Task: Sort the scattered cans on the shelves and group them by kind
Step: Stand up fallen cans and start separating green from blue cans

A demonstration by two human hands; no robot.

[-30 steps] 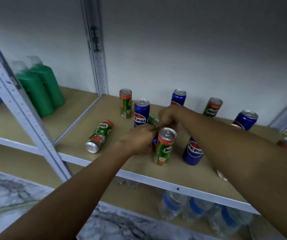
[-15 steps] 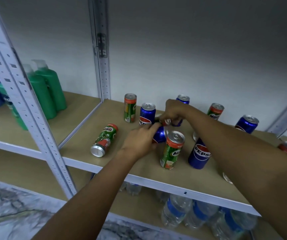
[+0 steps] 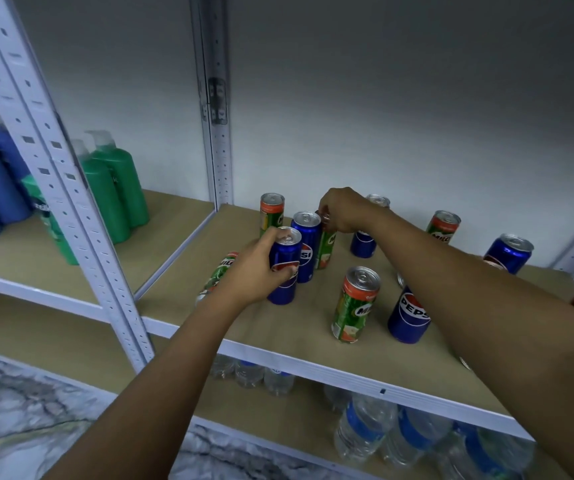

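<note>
Pepsi can (image 3: 284, 268): my left grip (image 3: 258, 268) clasps it (upright)
Milo can (image 3: 325, 249): right grip (image 3: 339, 211) pinches its top, beside that Pepsi can

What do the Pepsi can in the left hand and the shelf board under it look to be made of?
Pepsi can: likely thin metal, glossy blue printed wall with a bare silvery top that catches the light.
Shelf board: matte tan, probably fibreboard or similar; no grain or shine shows. Its front rail looks like white-painted metal.
</note>
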